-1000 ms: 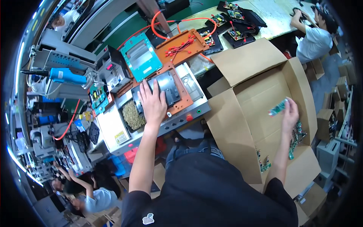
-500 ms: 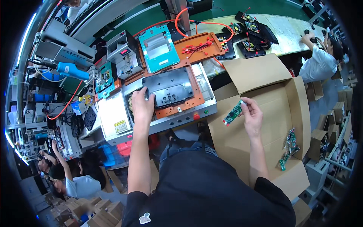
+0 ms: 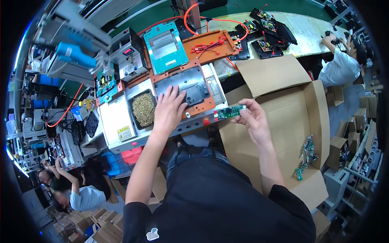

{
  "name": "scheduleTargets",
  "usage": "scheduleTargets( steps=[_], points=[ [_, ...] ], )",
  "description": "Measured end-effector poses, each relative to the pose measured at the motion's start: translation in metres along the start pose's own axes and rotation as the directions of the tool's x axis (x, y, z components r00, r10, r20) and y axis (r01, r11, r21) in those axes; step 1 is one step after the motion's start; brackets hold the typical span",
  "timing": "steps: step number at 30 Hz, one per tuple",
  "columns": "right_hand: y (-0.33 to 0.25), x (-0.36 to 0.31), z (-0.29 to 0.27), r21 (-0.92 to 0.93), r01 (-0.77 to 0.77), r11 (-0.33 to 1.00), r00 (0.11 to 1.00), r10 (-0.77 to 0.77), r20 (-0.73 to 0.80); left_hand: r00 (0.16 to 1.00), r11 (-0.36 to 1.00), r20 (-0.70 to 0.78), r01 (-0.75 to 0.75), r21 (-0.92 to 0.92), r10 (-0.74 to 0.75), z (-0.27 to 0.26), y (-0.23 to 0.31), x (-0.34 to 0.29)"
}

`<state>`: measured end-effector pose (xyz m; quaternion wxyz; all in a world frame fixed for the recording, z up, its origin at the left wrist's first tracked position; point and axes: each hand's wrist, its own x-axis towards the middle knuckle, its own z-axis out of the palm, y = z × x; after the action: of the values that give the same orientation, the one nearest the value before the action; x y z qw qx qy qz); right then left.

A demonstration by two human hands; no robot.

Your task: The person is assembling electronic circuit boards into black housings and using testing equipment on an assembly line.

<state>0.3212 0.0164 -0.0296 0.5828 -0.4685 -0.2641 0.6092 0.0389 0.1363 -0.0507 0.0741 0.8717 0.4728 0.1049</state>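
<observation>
"Where are your hands?"

"My left hand [image 3: 168, 110] rests on the near part of a black shell [image 3: 180, 79], its fingers a little apart and lying on top, clamped on nothing that I can see. In my right hand [image 3: 256, 121], thumb and fingers pinch one end of a green board [image 3: 228, 112]. I hold it in the air just past the front corner of the machine [image 3: 109, 121], near the cardboard box [image 3: 279, 131]."

"How far along are you?"

"Early on with this one, I judge. The shell already lies in the orange frame [image 3: 200, 107], but the board is apart from it, and I see none in the shell, though my hand hides some of it. A pile of boards [image 3: 306, 156] remains in the box."

"What is it all made of?"

"The shell looks like smooth, dull plastic, a shallow rectangle with small raised details. The frame is a flat slab with holes. My board is a thin, narrow strip, bumpy with tiny parts and red at one end. Left of my hand, a black dish [image 3: 130, 106] holds a grainy, brass-coloured heap [image 3: 143, 111], perhaps screws; they're too small to tell. The box is matt brown, its flaps spread. Behind, red-tipped wires [image 3: 208, 47] tangle together."
</observation>
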Motion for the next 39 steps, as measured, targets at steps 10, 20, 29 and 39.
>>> scheduleTargets(
  steps=[10,20,29,39],
  points=[
    [0.011,0.033,0.046,-0.05,-0.071,0.996,0.993,0.075,0.09,0.992,0.73,-0.125,-0.083,-0.679,-0.003,-0.06,0.047,-0.007],
    [-0.015,0.073,0.088,-0.221,0.243,0.944,0.898,-0.133,0.42,0.854,-0.342,0.252,0.093,-0.935,-0.455,-0.055,0.015,-0.008],
    [0.01,0.08,0.089,0.003,0.163,0.987,0.817,-0.137,0.56,0.851,-0.496,0.296,0.048,-0.867,-0.435,-0.039,0.038,-0.021],
    [-0.004,0.073,0.1,-0.417,0.326,0.848,0.898,-0.139,0.418,0.894,0.621,-0.237,0.057,-0.782,-0.381,-0.053,0.034,-0.029]
  ],
)
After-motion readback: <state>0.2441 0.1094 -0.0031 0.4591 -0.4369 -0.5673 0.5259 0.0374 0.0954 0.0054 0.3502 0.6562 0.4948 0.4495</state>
